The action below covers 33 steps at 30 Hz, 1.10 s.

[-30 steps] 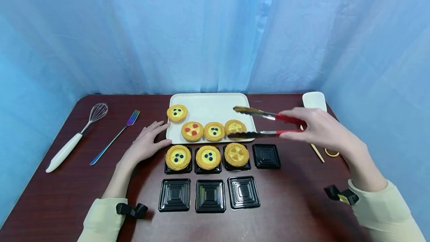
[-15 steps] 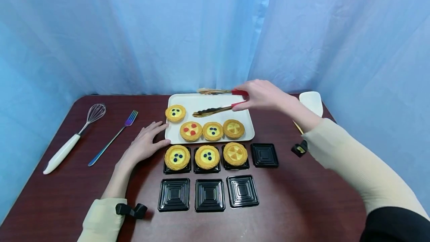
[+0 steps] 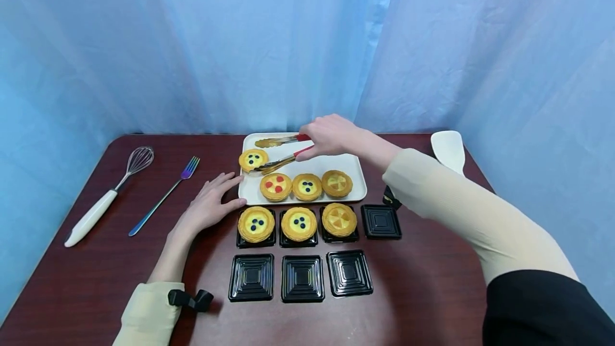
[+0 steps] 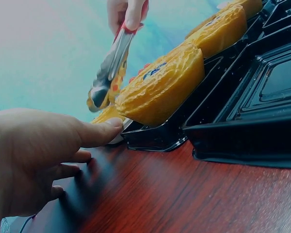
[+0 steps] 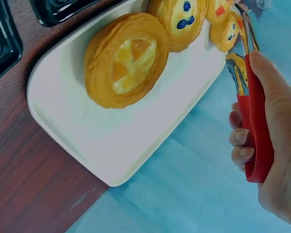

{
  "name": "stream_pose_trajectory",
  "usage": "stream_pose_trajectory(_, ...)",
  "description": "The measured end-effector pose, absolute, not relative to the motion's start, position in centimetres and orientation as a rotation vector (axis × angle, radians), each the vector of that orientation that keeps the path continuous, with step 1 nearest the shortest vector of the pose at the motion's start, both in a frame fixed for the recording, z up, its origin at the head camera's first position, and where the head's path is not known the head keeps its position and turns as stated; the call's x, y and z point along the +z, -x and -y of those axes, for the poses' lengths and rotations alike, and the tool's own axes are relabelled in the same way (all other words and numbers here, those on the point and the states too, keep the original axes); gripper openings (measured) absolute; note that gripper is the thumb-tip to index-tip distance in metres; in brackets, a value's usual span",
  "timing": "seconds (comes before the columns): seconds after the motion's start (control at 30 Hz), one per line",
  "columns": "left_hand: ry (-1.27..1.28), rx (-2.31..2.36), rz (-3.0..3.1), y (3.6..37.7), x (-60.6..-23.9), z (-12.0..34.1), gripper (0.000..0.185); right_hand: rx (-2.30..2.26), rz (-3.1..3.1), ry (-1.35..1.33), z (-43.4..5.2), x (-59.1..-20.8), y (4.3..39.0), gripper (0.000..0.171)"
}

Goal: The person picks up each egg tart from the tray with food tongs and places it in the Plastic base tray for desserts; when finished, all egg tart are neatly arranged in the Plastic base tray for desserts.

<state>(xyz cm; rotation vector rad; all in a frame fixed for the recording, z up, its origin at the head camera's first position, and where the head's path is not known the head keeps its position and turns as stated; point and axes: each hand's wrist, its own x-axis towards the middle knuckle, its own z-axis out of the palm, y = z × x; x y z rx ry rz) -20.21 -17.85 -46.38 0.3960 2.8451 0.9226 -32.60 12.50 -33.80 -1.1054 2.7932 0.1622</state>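
Observation:
My right hand [image 3: 329, 133] grips the red handles of metal food tongs [image 3: 281, 163] over the back left of the white tray [image 3: 333, 163]. The tongs' arms are spread, their tips on either side of a blueberry-topped tart [image 3: 251, 158], the nearer tip right at its rim. Along the tray's front lie a tart with red pieces [image 3: 276, 186], a second blueberry tart [image 3: 307, 188] and one with yellow fruit wedges [image 3: 337, 183]. My left hand [image 3: 209, 204] rests at the tray's left edge, fingers extended, thumb touching the front left corner in the left wrist view [image 4: 43, 155].
Before the tray, three tarts [image 3: 256, 225] sit on black square holders; another black holder [image 3: 380, 221] stands to their right and three more [image 3: 302, 277] in front. A whisk [image 3: 110, 196] and an iridescent fork [image 3: 165, 196] lie left. A white spatula [image 3: 449, 149] lies back right.
My right hand has carried the spread tongs leftward across the tray, from its right side to the back left tart. My left hand has stayed at the tray's edge.

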Motion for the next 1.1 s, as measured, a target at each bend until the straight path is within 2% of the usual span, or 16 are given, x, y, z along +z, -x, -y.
stream_pose_trajectory(0.3,-0.395,0.918,-2.847,20.2,-46.3,17.7,0.067,0.237,-2.769,1.115,-10.8,-34.1,32.8,0.061)
stream_pose_trajectory(0.53,-0.4,0.919,-2.838,20.2,-46.4,17.5,0.067,0.24,-2.762,1.118,-10.4,-34.0,33.0,0.051)
stream_pose_trajectory(1.1,-0.39,0.92,-2.836,20.0,-46.0,17.4,0.067,0.303,-2.767,1.148,-9.9,-33.2,32.8,0.049)
